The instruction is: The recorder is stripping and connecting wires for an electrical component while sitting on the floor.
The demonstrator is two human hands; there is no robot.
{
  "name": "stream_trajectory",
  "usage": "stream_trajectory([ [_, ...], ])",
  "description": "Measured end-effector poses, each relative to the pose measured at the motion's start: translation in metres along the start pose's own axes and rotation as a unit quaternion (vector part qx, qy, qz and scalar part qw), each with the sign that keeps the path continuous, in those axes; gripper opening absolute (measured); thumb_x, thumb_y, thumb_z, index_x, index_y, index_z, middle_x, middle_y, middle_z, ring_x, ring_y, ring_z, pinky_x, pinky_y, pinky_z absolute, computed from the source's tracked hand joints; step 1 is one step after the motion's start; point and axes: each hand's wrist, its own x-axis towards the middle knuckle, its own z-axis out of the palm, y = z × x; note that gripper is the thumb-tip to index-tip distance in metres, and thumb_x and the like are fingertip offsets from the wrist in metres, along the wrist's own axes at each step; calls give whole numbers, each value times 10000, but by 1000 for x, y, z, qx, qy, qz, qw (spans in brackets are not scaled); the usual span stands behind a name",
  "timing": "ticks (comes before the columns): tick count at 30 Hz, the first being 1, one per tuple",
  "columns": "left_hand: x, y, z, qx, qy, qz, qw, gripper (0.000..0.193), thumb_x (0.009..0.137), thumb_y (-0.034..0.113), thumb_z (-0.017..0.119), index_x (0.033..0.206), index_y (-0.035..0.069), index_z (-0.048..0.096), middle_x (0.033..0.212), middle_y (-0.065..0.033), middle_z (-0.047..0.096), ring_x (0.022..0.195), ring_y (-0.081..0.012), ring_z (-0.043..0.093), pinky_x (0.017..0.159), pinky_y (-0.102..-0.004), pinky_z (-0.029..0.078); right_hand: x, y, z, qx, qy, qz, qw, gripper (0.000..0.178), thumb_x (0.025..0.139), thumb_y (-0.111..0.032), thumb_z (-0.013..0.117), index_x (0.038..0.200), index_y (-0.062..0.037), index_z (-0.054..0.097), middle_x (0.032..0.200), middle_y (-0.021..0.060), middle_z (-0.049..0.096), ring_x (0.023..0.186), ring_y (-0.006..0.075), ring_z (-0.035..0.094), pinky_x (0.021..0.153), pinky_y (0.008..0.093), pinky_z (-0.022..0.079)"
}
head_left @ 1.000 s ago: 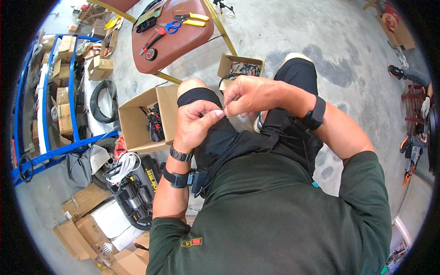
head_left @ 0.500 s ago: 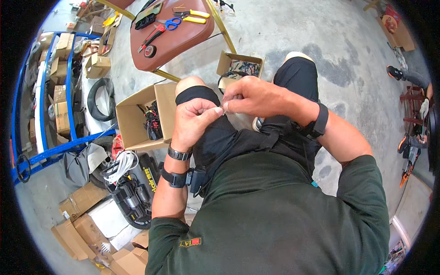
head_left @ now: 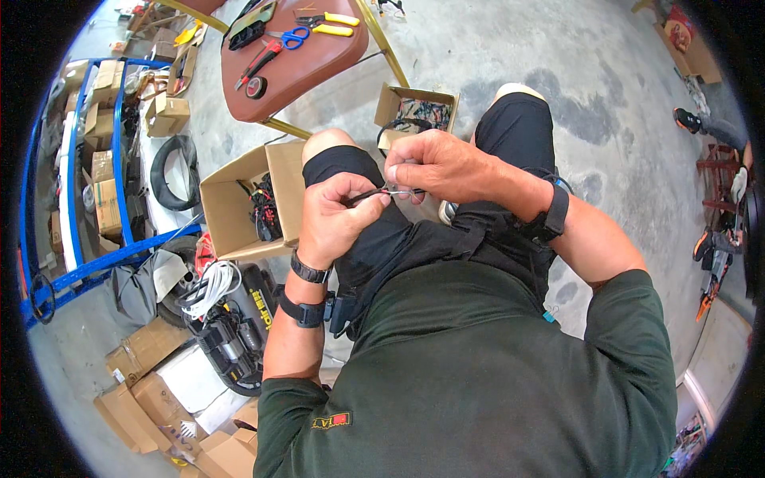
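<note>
Wire (head_left: 381, 193), thin and dark, sits mid-frame just above the knees, pinched at both ends. Left hand (head_left: 333, 219) has its fingers curled tight on one end, right hand (head_left: 437, 166) nips the other between thumb and fingertips. Open cardboard box (head_left: 239, 199) of parts sits left, brown table (head_left: 307, 68) with scissors (head_left: 288, 37) up top.
</note>
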Motion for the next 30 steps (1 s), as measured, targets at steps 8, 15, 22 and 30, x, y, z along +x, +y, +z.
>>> stream_trajectory([
  [8,-2,-4,14,281,122,280,910,163,736,64,773,766,42,614,601,-68,550,508,-183,543,481,-295,425,-3,-10,1,3,11,48,999,196,903,-166,544,915,2,645,750,50,664,655,101,625,545,244,510],
  [15,-3,-7,14,314,140,335,877,198,720,33,775,793,51,592,613,-70,551,518,-226,539,475,-330,418,-7,-17,-10,107,-43,99,988,284,877,-140,568,1097,33,616,804,58,664,665,109,630,510,243,522],
  [22,-5,-8,12,309,130,378,863,224,694,13,784,803,41,591,652,-84,574,548,-256,566,489,-341,429,-4,-8,-9,118,-68,124,983,350,888,-152,600,1175,47,589,874,67,670,686,119,645,497,253,526],
  [30,-7,-14,9,285,111,384,871,152,756,6,736,841,16,610,698,-114,608,593,-255,598,536,-323,464,-1,1,-5,111,-126,152,974,237,898,-176,601,1054,-5,651,864,46,675,675,121,646,482,252,509],
])
